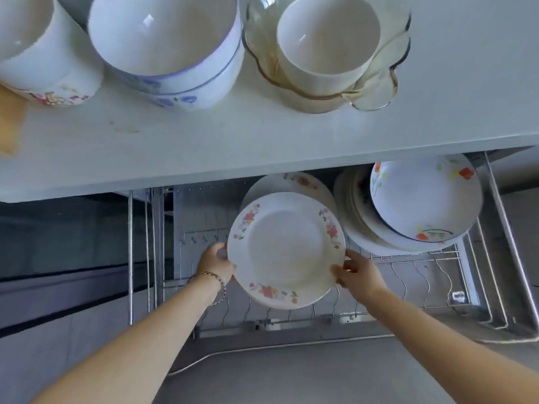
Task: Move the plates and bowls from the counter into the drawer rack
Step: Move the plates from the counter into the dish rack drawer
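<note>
A white plate with a pink flower rim (pixel 285 249) hangs over the open wire drawer rack (pixel 414 275). My left hand (pixel 214 262) grips its left edge and my right hand (pixel 357 274) grips its right edge. Behind it another flowered plate (pixel 300 180) stands in the rack. To the right, a stack of plates (pixel 358 228) leans with a deep bowl with red flowers (pixel 425 199) in front. On the counter (pixel 262 135) above stand stacked blue-trimmed bowls (pixel 166 48), a flowered white bowl (pixel 43 53) at the left, and a white bowl (pixel 326 39) inside a glass dish (pixel 376 91).
The counter's front edge overhangs the back of the drawer. The rack's wire dividers (pixel 291 313) run along the front, below the held plate. A dark cabinet front (pixel 64 234) lies at the left. Grey floor (pixel 320 374) is below.
</note>
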`<state>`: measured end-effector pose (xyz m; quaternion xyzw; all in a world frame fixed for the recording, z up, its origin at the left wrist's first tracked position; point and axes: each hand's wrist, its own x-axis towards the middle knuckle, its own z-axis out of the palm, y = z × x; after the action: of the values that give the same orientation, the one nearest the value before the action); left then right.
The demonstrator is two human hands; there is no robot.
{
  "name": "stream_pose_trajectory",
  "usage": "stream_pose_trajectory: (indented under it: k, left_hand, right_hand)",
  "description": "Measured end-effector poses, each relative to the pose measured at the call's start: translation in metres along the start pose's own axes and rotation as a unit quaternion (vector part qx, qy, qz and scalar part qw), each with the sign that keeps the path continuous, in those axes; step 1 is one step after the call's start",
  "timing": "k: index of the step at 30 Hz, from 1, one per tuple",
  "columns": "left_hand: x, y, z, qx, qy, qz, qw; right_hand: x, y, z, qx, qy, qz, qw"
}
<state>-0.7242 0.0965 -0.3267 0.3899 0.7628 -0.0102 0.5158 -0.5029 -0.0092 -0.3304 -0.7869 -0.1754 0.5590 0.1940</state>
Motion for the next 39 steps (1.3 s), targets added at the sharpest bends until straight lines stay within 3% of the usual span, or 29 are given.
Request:
stream_pose_trajectory:
  k: [15,22,26,29,39]
  left_hand:
    - [0.093,0.021,0.030,0.075,0.022,0.099,0.992]
    - [0.098,0.025,0.028,0.184,0.054,0.100,0.976]
    - [0.101,0.031,0.020,0.133,-0.005,0.106,0.986]
    - [0.099,0.035,0.027,0.001,-0.056,0.055,0.997]
    - [0.091,0.021,0.047,-0.081,-0.031,0.032,0.996]
  right_hand:
    - [0.069,0.019,0.046,0.076,0.182,0.003,0.980]
    - [0.074,0.023,0.052,0.132,0.187,0.032,0.973]
    - [0.077,0.023,0.053,0.133,0.179,0.027,0.974]
    - [0.077,0.020,0.054,0.124,0.179,0.014,0.976]
    - [0.078,0.030,0.048,0.142,0.177,0.001,0.974]
